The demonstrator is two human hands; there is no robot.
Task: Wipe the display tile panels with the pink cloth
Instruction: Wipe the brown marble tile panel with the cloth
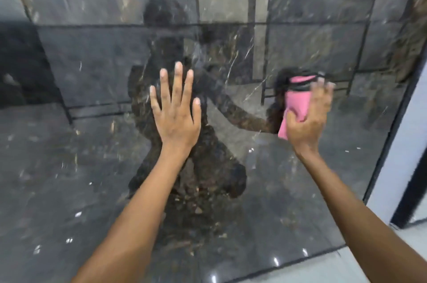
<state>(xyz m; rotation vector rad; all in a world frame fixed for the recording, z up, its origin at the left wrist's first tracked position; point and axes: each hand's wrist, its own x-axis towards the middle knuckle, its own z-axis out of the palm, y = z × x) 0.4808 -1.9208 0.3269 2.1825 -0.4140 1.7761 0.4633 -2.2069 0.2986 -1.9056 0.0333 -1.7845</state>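
Left hand (176,118) flat on the dark glossy tile panel (69,167), fingers straight and spread, mid-panel. Right hand (308,118) grips the pink cloth (297,102), thumb curled over it, fingers blurred. Cloth is pressed to the panel toward its right edge, beside the black frame (392,121). Person's reflection shows in the tile.

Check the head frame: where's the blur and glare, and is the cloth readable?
Head view: right hand and pink cloth smeared by motion blur, fingertips ghosted; left hand sharp, flat on the glossy dark tile panel; panel mirrors the person and shows speckled light glints; wide-angle bending at the frame edges.
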